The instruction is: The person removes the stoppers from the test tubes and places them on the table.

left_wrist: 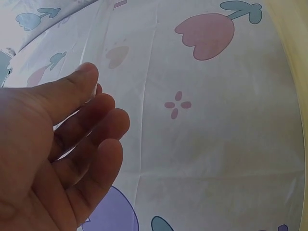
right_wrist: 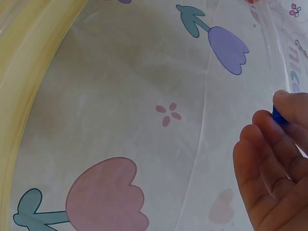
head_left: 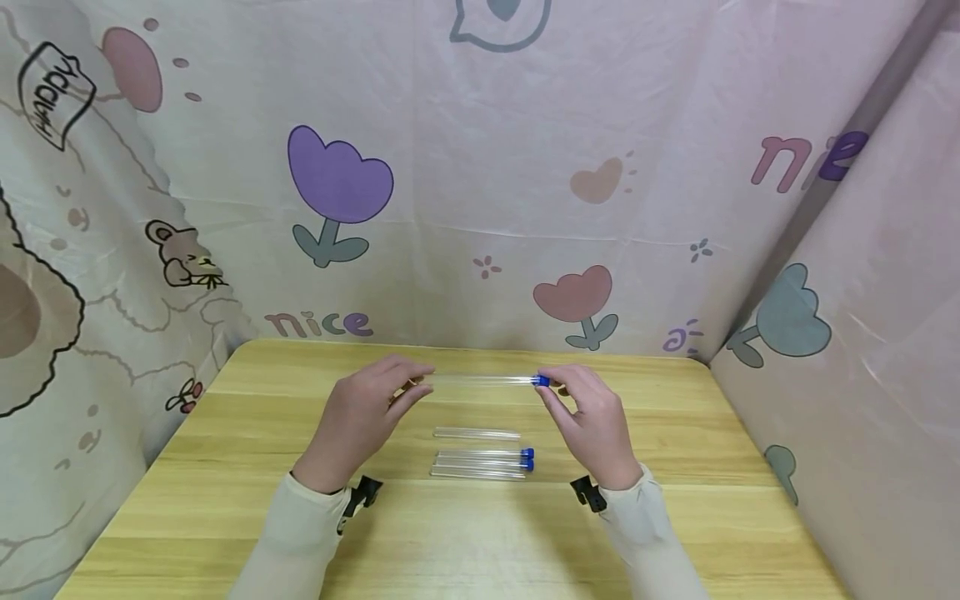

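Note:
A transparent test tube is held level above the table between both hands. My left hand pinches its left end between thumb and fingers; in the left wrist view that end is mostly hidden behind the fingertips. At the other end, my right hand pinches the blue cap, which also shows between thumb and forefinger in the right wrist view. Below the hands, an uncapped tube lies on the table. Nearer to me, several more tubes lie side by side, with two blue caps at their right ends.
The light wooden table runs back to a patterned cloth hung behind it. More of that cloth stands along the left and right sides. Each wrist carries a small black mount.

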Demonstrator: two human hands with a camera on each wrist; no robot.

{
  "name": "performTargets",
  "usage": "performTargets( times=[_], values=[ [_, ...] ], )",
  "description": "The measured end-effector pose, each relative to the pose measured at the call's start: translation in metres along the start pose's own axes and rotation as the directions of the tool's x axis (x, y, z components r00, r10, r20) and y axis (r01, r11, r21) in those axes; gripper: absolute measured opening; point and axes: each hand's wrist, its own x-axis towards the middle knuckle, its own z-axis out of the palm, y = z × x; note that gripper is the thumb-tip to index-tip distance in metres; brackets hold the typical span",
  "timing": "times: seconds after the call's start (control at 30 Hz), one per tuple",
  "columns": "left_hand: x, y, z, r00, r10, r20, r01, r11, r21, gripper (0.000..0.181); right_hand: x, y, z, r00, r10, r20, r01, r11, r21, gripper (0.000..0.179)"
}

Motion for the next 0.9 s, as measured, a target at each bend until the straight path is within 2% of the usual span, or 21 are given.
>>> performTargets(
  times=[0.47,0.9],
  values=[
    [-0.0013,0.0005,0.0032,1.000,-0.015,0.018,0.015,1.000,-0.006,0.024,-0.0033,-0.0009,0.0015,0.999,0.047,0.020,-0.047,0.999,0.007,0.023],
    [-0.0008,0.0030,0.0029,1.000,-0.001,0.012,0.001,1.000,0.014,0.020,-0.0042,-0.0022,0.0019,0.997,0.073,0.032,-0.073,0.997,0.020,0.022]
  ],
)
